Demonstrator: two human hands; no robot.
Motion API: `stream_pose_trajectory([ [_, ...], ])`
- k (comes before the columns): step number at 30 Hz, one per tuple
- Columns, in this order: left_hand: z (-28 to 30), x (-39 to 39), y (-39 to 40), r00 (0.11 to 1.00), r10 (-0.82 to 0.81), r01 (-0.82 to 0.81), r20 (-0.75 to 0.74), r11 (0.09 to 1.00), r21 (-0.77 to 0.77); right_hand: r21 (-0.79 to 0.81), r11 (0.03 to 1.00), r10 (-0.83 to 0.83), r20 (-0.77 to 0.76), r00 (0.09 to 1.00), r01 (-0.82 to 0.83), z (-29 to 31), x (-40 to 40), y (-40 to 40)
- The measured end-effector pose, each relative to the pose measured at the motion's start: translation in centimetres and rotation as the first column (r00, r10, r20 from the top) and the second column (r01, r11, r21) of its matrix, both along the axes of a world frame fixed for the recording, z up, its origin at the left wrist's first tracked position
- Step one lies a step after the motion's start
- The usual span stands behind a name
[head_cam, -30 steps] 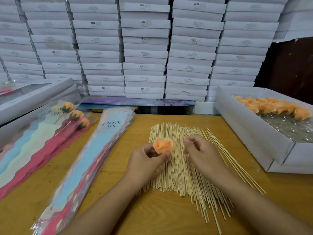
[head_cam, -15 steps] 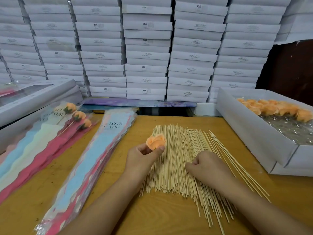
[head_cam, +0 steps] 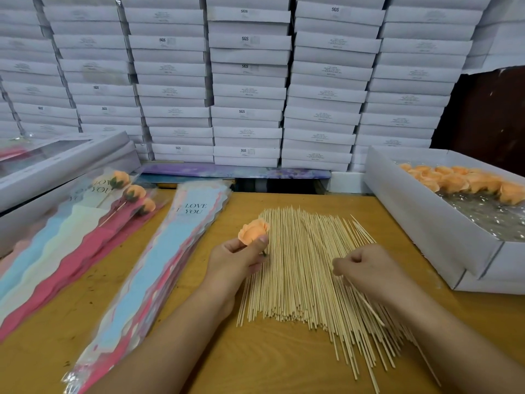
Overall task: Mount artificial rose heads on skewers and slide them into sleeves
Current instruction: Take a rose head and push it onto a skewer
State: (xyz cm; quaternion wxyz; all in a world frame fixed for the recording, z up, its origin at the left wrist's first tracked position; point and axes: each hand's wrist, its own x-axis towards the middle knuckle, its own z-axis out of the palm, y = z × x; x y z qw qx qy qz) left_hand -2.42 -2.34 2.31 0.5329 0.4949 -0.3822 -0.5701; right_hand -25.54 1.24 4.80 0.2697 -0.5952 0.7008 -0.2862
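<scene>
Head view: my left hand (head_cam: 237,261) pinches an orange rose head (head_cam: 253,232) above the desk's (head_cam: 272,362) middle; my right hand (head_cam: 366,270) grips one skewer (head_cam: 366,305) over the skewer pile (head_cam: 301,268).

So the right hand (head_cam: 366,270) is off the rose head (head_cam: 253,232) now. A second ago it was up beside the bloom; since then it's dropped onto the skewer pile (head_cam: 306,268) and curled round one skewer (head_cam: 366,304), which angles back toward the wrist. The left hand (head_cam: 237,261) has drifted left and a bit further out, with the rose head pinched between thumb and fingers and tilted up more.
</scene>
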Motion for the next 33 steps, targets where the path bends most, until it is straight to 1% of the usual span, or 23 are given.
stream_pose_trajectory([
  [4,-0.1,0.4,-0.3,0.996,-0.01,0.012,-0.085,1.0,0.02,-0.034,0.999,-0.009,0.038,0.999,0.01,0.5,-0.9,1.1],
  [8,-0.2,0.9,-0.7,0.984,-0.025,0.033,-0.177,0.999,0.042,-0.075,0.997,0.042,0.162,0.986,-0.03,0.6,-1.9,1.8],
  [11,-0.2,1.4,-1.2,0.966,-0.023,0.032,-0.257,0.999,0.031,-0.103,0.992,0.094,0.26,0.961,-0.07,0.9,-2.5,2.1],
  [14,0.0,1.9,-1.5,0.948,-0.025,0.029,-0.318,1.0,0.01,-0.143,0.985,0.134,0.312,0.941,-0.093,1.3,-3.0,2.4],
  [17,0.2,2.3,-1.6,0.93,-0.01,0.011,-0.366,1.0,0.0,-0.166,0.979,0.158,0.256,0.954,-0.118,1.4,-3.2,2.6],
  [24,0.8,2.6,-1.6,0.87,0.023,-0.026,-0.492,1.0,0.002,-0.132,0.985,0.113,0.026,0.993,-0.109,1.3,-3.4,2.3],
  [29,0.9,2.7,-1.6,0.842,0.047,-0.049,-0.538,0.999,0.01,-0.1,0.988,0.111,-0.052,0.992,-0.116,1.3,-3.7,2.1],
  [33,0.9,2.7,-1.6,0.828,0.063,-0.063,-0.558,0.998,0.019,-0.081,0.981,0.169,-0.106,0.98,-0.178,0.9,-3.8,1.7],
])
